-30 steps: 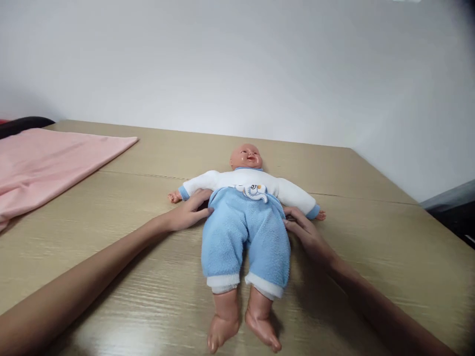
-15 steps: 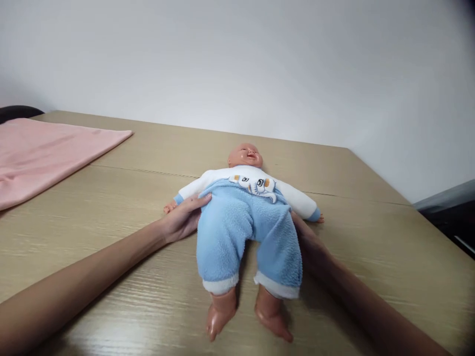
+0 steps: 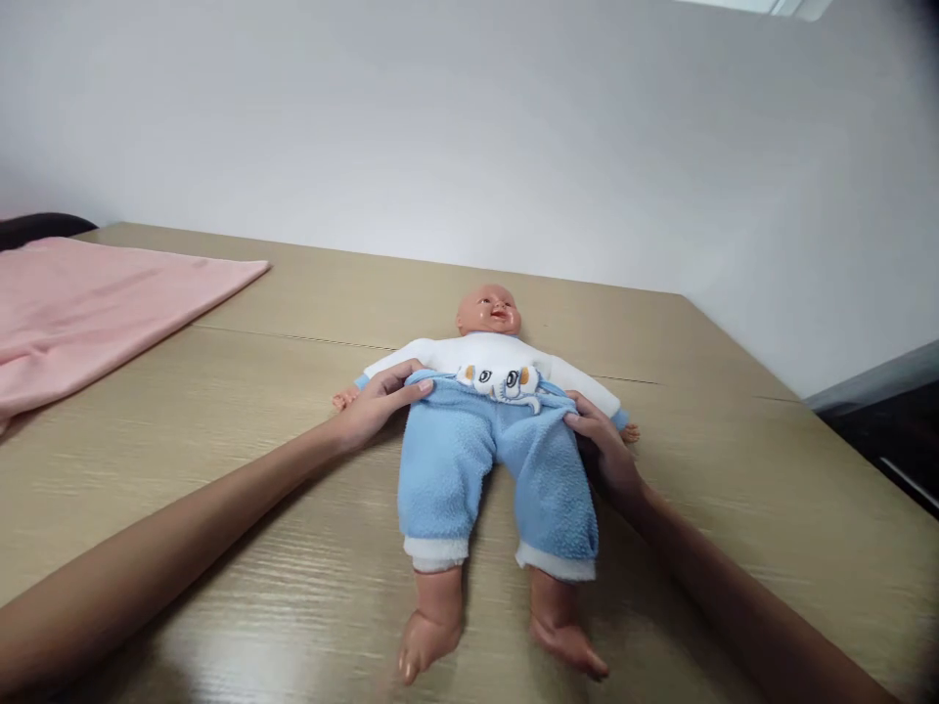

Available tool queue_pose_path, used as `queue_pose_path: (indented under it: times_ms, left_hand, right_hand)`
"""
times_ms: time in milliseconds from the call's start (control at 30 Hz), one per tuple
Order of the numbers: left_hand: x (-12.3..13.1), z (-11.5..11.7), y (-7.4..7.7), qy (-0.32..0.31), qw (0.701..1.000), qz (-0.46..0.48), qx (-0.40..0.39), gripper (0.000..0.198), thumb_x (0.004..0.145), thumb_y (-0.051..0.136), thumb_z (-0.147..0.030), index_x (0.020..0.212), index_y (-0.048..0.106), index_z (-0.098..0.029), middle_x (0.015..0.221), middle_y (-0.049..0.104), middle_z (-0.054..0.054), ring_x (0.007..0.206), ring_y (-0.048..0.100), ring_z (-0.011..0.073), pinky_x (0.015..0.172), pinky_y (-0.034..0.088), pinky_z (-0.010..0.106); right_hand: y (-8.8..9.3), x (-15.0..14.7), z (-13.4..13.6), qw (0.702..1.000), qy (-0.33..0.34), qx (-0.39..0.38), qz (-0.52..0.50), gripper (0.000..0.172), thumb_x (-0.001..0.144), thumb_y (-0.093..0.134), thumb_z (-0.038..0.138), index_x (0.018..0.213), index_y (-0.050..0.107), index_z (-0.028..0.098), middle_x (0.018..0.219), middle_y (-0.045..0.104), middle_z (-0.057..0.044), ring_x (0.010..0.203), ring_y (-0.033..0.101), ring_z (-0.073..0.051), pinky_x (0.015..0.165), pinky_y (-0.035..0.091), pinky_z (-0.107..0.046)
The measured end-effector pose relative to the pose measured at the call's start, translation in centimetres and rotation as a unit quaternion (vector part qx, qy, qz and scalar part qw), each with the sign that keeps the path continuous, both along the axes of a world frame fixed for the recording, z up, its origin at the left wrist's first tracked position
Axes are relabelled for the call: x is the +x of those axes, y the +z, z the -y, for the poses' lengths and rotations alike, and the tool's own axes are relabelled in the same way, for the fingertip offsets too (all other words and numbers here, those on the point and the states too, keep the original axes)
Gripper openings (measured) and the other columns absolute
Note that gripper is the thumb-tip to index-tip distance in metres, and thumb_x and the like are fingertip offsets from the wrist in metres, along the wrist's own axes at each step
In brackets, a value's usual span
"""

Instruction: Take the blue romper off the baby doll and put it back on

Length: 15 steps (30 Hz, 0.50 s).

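A baby doll (image 3: 490,311) lies on its back on the wooden table, its head away from me and its bare feet toward me. It has on a white long-sleeved top (image 3: 493,349) and fuzzy light-blue pants (image 3: 447,460) with white cuffs. An embroidered animal face (image 3: 500,381) shows at the waist. My left hand (image 3: 382,403) pinches the left side of the pants' waist, thumb on top. At the opposite side, my right hand (image 3: 598,435) grips the waist edge between thumb and fingers; some of its fingers are hidden.
A pink cloth (image 3: 110,303) lies flat on the table (image 3: 293,548) at the left. Behind the table stands a pale wall (image 3: 440,127). A dark object (image 3: 880,430) is beyond the table's right edge, and a black curved shape (image 3: 44,228) is at the far left.
Both hands have moved up at the waist, and my right hand has come out from behind the doll's side. The waist fabric is bunched and the embroidered face is partly folded. The doll's legs lie wider apart.
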<state>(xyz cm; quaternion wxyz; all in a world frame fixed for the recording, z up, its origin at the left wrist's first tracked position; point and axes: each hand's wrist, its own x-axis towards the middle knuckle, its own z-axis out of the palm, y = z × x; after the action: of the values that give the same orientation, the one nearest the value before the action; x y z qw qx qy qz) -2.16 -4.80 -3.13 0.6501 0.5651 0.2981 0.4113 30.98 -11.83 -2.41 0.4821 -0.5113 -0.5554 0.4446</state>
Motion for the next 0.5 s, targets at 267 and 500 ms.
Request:
queue_pose_path:
  times_ms: [267,500]
  left_hand:
    - [2.0,-1.0,3.1,0.037,0.996,-0.033,0.081,0.049,0.095,0.074,-0.069,0.099,0.057,-0.024,0.076,0.049,-0.006,0.068,0.040,0.0130,0.064,0.035,0.025]
    - [1.4,-1.5,2.2,0.062,0.967,-0.207,0.135,0.047,0.100,0.066,-0.067,0.095,0.069,-0.021,0.090,0.064,0.001,0.084,0.055,0.0213,0.076,0.041,0.031]
  right_hand:
    - [4.2,-1.1,-2.4,0.981,0.083,0.114,0.135,0.026,0.097,0.068,0.053,0.097,0.072,0.027,0.110,0.068,-0.006,0.112,0.061,-0.030,0.107,0.047,-0.044]
    - [1.5,-0.8,-6.1,0.994,0.026,0.031,0.100,0.059,0.089,0.066,0.083,0.097,0.067,0.025,0.078,0.062,0.002,0.070,0.054,-0.018,0.063,0.047,-0.029]
